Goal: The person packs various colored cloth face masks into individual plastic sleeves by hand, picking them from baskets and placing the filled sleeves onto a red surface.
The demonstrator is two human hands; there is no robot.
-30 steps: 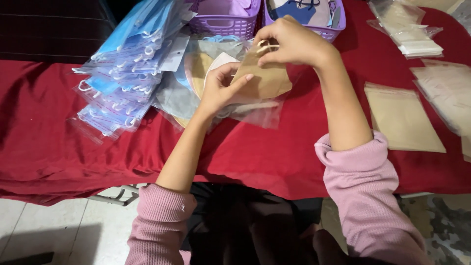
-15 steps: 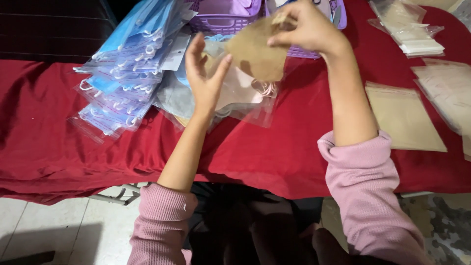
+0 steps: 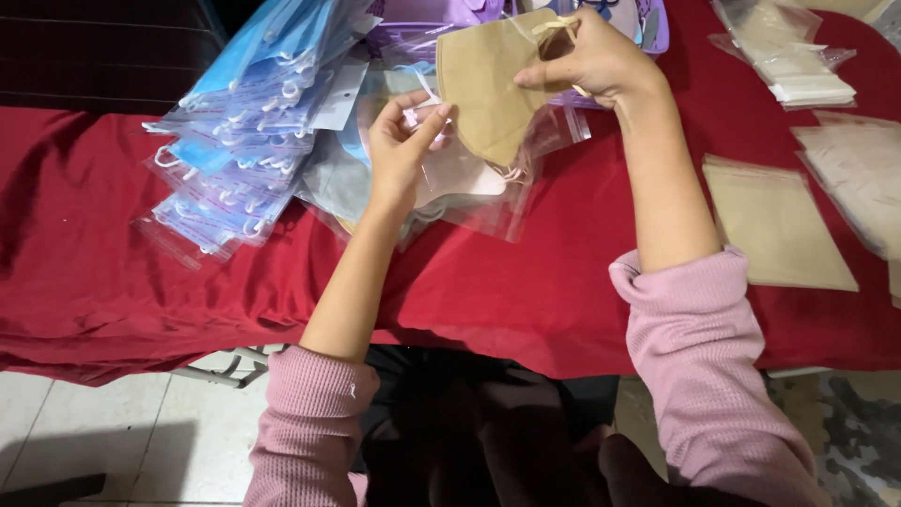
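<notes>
Red tablecloth [image 3: 113, 272] w/ fanned stack of bagged blue masks [image 3: 235, 141] at left, done. Tan flat packs [image 3: 774, 221] at right. Clear zip bag [image 3: 469, 192] lies under hands, empty. Right hand [image 3: 591, 61] pinches tan mask [image 3: 483, 89] held above it; left hand [image 3: 399, 141] fingers bag's edge. Mask not yet bagged.

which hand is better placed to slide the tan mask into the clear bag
Right. The right hand already grips the tan mask above the clear bag, while the left hand pinches the bag's edge.
</notes>
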